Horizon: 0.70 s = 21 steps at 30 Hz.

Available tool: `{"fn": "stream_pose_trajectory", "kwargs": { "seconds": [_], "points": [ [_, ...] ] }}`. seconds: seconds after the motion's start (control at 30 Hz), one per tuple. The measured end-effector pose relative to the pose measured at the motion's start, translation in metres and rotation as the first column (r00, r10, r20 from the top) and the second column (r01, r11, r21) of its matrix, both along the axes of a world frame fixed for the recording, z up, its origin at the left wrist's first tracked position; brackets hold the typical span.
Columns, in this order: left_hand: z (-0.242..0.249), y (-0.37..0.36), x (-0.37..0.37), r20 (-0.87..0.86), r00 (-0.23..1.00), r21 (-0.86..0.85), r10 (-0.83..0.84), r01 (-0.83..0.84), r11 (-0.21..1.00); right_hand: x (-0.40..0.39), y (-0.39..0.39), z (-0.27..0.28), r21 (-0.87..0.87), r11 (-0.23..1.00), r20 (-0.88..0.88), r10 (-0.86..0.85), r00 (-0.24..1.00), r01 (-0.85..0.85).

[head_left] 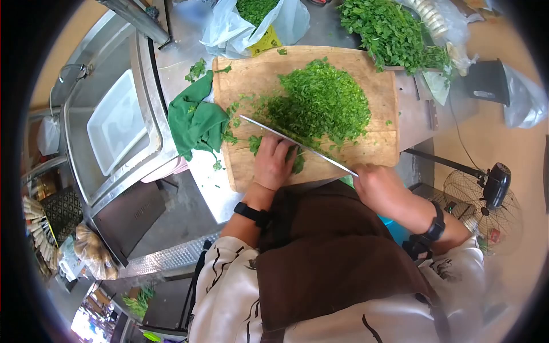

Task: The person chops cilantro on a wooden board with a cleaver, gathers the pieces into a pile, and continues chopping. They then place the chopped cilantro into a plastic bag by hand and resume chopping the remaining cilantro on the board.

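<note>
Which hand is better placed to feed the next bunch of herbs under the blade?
Left. The left hand already presses the uncut herbs on the cutting board beside the knife; the right hand grips the knife's handle.

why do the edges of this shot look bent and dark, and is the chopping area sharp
Head view: a fisheye lens bows the sink and counter edges and leaves black corners. Head view: even daylight, soft shadows; the cutting board, chopped greens and left hand are sharp. Head view: the knife blade catches a pale glare; the right hand grips its handle.
</note>
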State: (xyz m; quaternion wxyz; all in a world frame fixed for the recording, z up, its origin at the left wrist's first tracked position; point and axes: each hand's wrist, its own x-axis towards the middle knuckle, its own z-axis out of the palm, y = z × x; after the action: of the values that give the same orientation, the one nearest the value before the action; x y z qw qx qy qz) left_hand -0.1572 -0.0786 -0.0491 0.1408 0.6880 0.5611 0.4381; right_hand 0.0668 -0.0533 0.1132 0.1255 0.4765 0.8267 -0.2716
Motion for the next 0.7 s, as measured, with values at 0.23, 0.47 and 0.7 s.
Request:
{"fn": "stream_pose_trajectory", "kwargs": {
  "seconds": [0.23,0.47,0.7],
  "points": [
    [0.001,-0.006,0.002,0.077,0.997,-0.054,0.019,-0.015,0.998,-0.024,0.019,-0.071,0.096,0.995,-0.163,-0.011,0.987,0.027],
    [0.006,-0.002,-0.002,-0.009,1.000,-0.004,-0.010,0.010,1.000,-0.003,0.003,0.001,0.047,0.999,-0.045,-0.010,0.999,0.012],
    [0.002,-0.003,-0.001,0.022,1.000,-0.008,-0.015,0.015,1.000,-0.017,0.004,-0.036,-0.018,0.999,0.009,-0.035,0.999,0.035]
  ]
}}
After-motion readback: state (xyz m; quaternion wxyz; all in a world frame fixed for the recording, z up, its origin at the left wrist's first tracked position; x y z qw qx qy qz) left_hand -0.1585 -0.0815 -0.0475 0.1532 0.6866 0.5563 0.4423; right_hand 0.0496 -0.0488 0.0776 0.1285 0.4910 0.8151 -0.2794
